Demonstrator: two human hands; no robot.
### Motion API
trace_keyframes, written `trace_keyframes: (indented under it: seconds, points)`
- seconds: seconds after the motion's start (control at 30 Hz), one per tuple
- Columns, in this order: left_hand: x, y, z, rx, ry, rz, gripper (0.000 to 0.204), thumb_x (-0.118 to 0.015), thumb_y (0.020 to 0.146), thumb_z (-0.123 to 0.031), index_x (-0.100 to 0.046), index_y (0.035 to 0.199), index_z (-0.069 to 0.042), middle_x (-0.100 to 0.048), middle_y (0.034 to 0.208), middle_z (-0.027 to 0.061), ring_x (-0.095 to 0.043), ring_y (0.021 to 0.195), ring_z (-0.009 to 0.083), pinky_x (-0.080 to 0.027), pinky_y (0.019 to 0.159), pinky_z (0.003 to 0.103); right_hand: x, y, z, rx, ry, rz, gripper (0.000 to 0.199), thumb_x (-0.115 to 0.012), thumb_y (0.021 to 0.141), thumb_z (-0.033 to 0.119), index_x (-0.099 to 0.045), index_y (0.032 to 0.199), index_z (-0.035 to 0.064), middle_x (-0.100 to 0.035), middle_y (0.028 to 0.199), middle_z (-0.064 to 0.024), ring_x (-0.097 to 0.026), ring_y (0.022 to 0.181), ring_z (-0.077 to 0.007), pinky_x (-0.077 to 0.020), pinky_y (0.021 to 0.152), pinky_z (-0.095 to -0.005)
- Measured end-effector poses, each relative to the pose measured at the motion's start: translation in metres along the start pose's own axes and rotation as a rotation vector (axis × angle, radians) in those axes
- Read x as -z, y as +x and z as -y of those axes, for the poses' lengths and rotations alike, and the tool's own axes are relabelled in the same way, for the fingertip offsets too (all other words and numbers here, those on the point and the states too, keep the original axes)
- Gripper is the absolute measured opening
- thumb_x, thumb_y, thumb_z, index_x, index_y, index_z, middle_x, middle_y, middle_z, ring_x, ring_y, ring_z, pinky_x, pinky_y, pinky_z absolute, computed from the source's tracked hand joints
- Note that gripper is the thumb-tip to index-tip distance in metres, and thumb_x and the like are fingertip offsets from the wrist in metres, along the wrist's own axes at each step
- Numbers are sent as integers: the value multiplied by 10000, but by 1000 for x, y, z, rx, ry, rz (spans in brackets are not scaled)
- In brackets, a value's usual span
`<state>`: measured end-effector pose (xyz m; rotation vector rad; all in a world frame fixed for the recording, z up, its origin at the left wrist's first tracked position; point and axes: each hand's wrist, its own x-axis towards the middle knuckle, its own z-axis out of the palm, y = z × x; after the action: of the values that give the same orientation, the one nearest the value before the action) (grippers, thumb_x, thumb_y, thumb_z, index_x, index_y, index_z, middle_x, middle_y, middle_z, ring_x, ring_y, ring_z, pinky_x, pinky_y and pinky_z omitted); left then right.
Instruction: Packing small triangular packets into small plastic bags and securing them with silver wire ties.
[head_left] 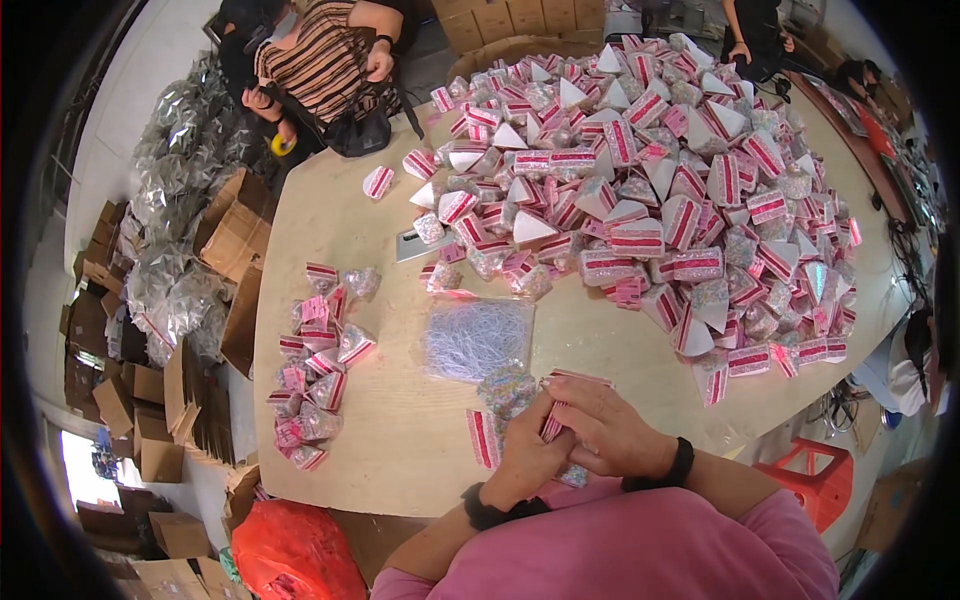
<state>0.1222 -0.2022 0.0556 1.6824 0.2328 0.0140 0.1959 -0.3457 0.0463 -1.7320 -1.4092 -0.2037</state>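
At the near edge of the table, my left hand (530, 448) and my right hand (603, 425) are closed together around a wedge-shaped cake-slice piece (551, 428) with pink and white stripes. The fingers hide most of it. Just left of my left hand a similar striped cake slice (484, 440) lies on the table. A glittery, many-coloured cake slice (507, 391) rests beyond my left hand, beside a clear bag of white shredded filler (478, 340).
A large heap of striped cake slices (640, 170) covers the far and right table (400, 440). A smaller group (318, 370) lies on the left. Cardboard boxes (237, 225) and a red bag (295, 550) stand at left; a red stool (815, 480) at right. Another person (320, 60) sits across.
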Motion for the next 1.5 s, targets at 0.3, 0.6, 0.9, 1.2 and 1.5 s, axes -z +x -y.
trace_keyframes:
  seconds: [0.3, 0.6, 0.9, 1.2, 1.5]
  points:
    - [-1, -1, -4, -31, 55, -30, 412, -615, 753, -30, -551, 1159, -32, -644, 960, 125, -608, 890, 172, -474, 796, 293, 5, -3, 0, 4, -8, 4, 580, -695, 656, 92, -463, 1179, -2, -458, 1301, -202, -501, 1149, -380, -439, 945, -431]
    - [-6, 3, 7, -40, 43, -49, 397, -644, 754, -47, -566, 1142, -37, -648, 951, 103, -606, 858, 149, -485, 756, 286, 8, -6, -3, -29, 44, 29, 570, -690, 681, 110, -451, 1189, 8, -444, 1304, -195, -481, 1165, -371, -420, 963, -438]
    - [1, 4, 21, 42, -66, -59, 69, -567, 822, 6, -582, 889, -6, -576, 770, 11, -528, 697, 80, -454, 622, 225, 32, -75, -31, -379, -123, 91, 481, -629, 755, 73, -460, 1202, 13, -475, 1245, -200, -492, 1111, -376, -425, 934, -426]
    - [-3, 6, 14, 256, -312, -116, 79, -545, 820, 23, -564, 888, -14, -560, 709, 21, -533, 590, 85, -439, 530, 214, 80, -182, -72, -1084, -586, -12, 558, -645, 734, 167, -420, 1218, 4, -484, 1146, -231, -473, 1061, -394, -437, 873, -447]
    - [8, 0, 16, 364, -358, -177, 106, -552, 839, -10, -566, 942, 8, -570, 734, 41, -531, 590, 110, -454, 557, 239, 6, -149, -34, -943, -277, 132, 531, -625, 755, 183, -420, 1215, 15, -519, 1036, -200, -499, 992, -383, -423, 857, -461]
